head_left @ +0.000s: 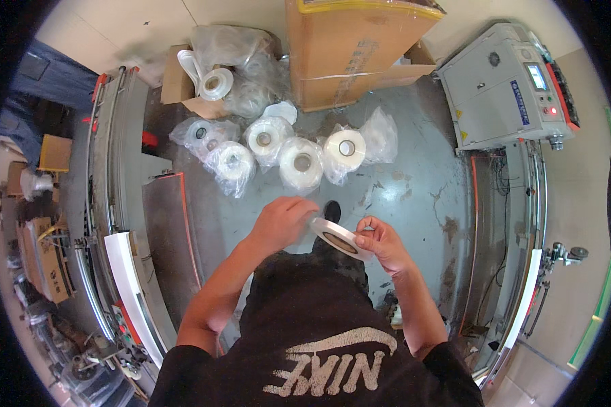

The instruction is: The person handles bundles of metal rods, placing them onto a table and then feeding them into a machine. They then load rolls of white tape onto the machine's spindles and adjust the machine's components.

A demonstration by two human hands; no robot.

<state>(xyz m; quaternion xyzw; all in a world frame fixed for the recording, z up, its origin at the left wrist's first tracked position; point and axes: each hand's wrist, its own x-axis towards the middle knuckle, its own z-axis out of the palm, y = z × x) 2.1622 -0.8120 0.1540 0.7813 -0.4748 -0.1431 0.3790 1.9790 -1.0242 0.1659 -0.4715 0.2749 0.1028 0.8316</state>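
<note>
A roll of white tape [326, 228] with a brown core is held tilted in front of my body. My right hand [383, 245] grips its right rim, thumb and fingers pinched together. By the roll's left edge is my left hand [284, 220], slightly blurred, with its fingers curled together. Its fingertips are partly hidden, and whatever they hold cannot be made out. On the floor ahead lie several larger white rolls [293, 171] in clear plastic bags.
Behind the rolls stand a tall cardboard box [346, 57] and an open carton [174, 76] with plastic-wrapped rolls. A long machine rail [119, 169] runs along my left. On the right are a grey control cabinet [492, 88] with a lit screen and another rail [523, 224].
</note>
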